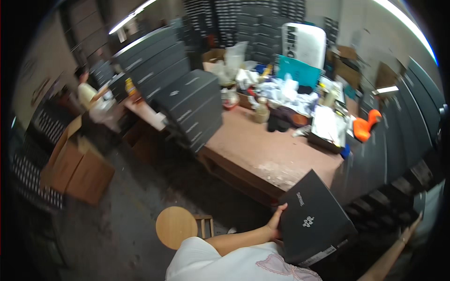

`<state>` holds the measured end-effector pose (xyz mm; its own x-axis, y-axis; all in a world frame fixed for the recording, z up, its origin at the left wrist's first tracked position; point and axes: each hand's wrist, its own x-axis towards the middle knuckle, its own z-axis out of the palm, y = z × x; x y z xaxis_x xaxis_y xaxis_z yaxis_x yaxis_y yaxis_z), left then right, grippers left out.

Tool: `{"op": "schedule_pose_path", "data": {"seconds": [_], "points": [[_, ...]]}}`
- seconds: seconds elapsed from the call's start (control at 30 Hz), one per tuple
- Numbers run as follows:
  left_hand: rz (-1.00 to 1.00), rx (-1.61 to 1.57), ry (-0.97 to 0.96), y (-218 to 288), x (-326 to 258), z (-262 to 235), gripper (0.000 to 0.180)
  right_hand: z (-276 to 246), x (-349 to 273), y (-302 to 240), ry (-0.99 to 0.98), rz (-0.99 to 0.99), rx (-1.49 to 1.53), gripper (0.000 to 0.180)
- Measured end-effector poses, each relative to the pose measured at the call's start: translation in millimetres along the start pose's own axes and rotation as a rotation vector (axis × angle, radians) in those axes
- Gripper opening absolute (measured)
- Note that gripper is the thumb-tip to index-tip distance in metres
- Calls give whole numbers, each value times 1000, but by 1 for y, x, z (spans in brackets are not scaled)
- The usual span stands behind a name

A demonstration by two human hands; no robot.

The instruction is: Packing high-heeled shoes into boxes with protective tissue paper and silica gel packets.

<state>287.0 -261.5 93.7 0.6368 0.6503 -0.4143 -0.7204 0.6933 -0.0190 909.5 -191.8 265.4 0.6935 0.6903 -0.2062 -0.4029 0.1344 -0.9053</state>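
A dark grey shoebox (315,220) with a small white emblem on its lid and a pale label along its lower side is held tilted in front of my body. My left hand (276,221) grips its left edge, thumb on top and the other fingers hidden behind it. Out at the far right, my right hand (411,229) reaches away from the shoebox with its fingers stretched out. It is beside a pale grey surface (432,208) at the picture's rim; whether they touch, I cannot tell.
The worktable (248,145) carries stacked dark boxes (190,105), cluttered papers and cloths (290,96), and an orange object (363,126). More dark boxes (403,122) rise on the right. A round stool (176,227), an open carton (84,173) and another person (96,98) are on the left.
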Motion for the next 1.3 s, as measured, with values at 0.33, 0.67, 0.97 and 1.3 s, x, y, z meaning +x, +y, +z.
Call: {"op": "schedule_pose_path", "data": {"seconds": [0.33,0.67,0.97,1.3], "points": [[240,-75,-111,17,-77,-39,81,11,69,3,260,-691,-513,66],[520,-194,-224,21,-100,-54,60,23,70,-2,311,-821,-597,62],[495,-176,-159,5,-86,-48,73,33,71,-18,320,-910,-645,59],[331,-128,-293,1,-82,-57,76,0,50,-49,431,-1096,-781,56]]}}
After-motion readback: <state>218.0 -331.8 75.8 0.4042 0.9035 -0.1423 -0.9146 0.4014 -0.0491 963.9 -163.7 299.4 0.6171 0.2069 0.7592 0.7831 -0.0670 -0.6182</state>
